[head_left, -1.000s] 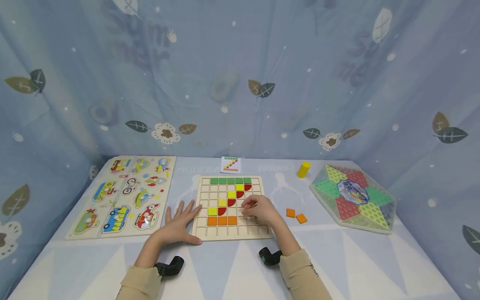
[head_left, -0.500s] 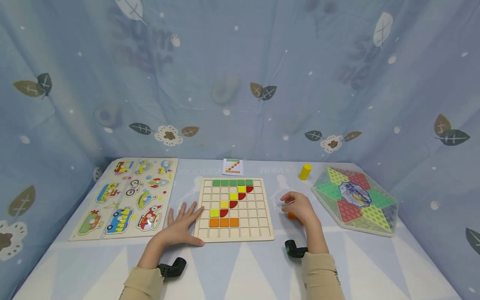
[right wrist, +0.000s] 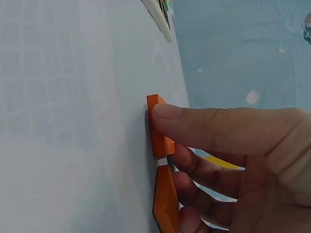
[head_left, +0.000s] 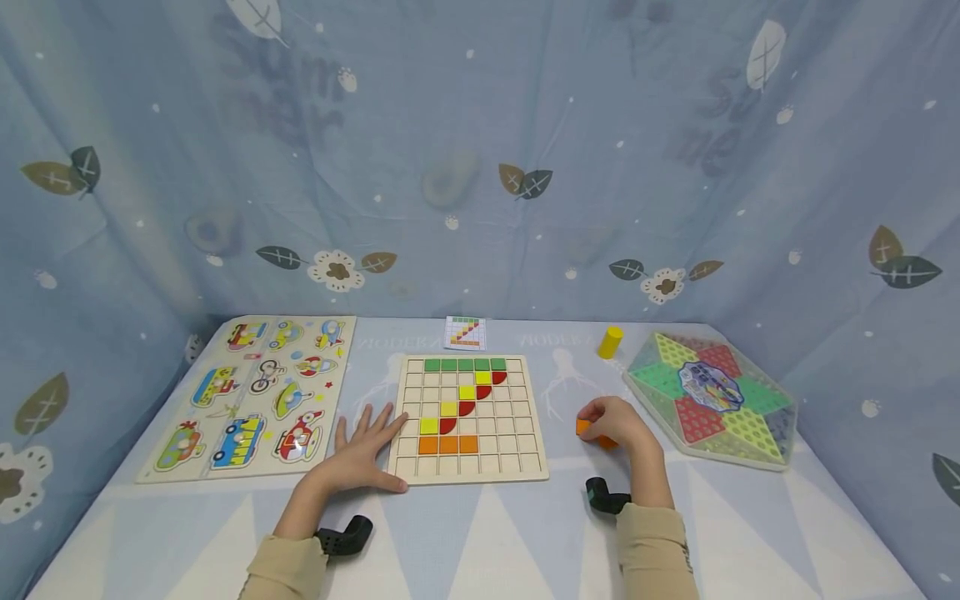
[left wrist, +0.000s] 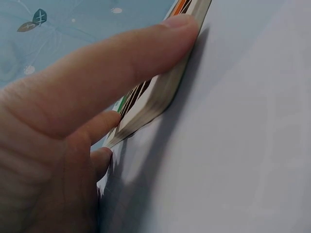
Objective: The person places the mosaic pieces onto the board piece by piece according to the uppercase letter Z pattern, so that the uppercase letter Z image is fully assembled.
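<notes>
A wooden grid board (head_left: 517,450) lies in the middle of the table in the head view. On it are a row of green squares (head_left: 465,365), a diagonal of yellow squares (head_left: 448,409) and red quarter circles (head_left: 467,408), and three orange squares (head_left: 447,444). My left hand (head_left: 360,457) is spread with straight fingers at the board's left edge, its thumb touching the front left corner. To the right of the board, my right hand (head_left: 617,421) pinches an orange square tile (right wrist: 154,138) between thumb and fingers. A second orange tile (right wrist: 166,204) lies right beside it, partly under the fingers.
A small pattern card (head_left: 465,333) lies behind the board. The vehicle puzzle board (head_left: 251,392) is on the left. At the right are a yellow cylinder (head_left: 611,342) and a hexagonal Chinese checkers box (head_left: 708,396). A blue curtain (head_left: 420,150) surrounds the table.
My right hand has left the board, moved right to the loose orange tiles and taken hold of one. The left hand stays at the board's edge.
</notes>
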`<state>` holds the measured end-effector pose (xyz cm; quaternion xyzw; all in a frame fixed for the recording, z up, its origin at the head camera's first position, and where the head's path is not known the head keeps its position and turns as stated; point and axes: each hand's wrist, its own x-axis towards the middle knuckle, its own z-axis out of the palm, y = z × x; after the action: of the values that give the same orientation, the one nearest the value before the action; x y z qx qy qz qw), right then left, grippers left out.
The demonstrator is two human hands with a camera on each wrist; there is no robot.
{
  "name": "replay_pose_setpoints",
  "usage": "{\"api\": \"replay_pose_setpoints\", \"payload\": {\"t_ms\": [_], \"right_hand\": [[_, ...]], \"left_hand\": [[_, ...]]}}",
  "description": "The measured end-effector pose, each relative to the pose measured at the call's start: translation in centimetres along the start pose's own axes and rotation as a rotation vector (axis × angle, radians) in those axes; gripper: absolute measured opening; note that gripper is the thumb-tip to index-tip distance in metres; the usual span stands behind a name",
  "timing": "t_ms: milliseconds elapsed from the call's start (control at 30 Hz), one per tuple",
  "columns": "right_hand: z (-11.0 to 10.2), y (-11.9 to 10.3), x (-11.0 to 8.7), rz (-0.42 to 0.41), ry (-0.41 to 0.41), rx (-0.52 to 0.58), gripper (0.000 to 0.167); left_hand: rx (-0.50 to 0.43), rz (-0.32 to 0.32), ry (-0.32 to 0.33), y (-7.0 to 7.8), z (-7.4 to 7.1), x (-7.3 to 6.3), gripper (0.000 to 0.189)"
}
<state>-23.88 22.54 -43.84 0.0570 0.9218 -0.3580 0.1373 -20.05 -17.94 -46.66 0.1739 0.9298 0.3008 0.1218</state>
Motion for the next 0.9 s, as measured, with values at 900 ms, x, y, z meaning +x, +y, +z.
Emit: {"api": "replay_pose_setpoints", "payload": {"t_ms": [900], "right_hand": [[6.7,-7.4,-0.1,-0.155,-0.193,0.491,0.018]], "left_hand": [[-0.004,-0.008,-0.006,0.0,0.0,0.1,0.108]]}}
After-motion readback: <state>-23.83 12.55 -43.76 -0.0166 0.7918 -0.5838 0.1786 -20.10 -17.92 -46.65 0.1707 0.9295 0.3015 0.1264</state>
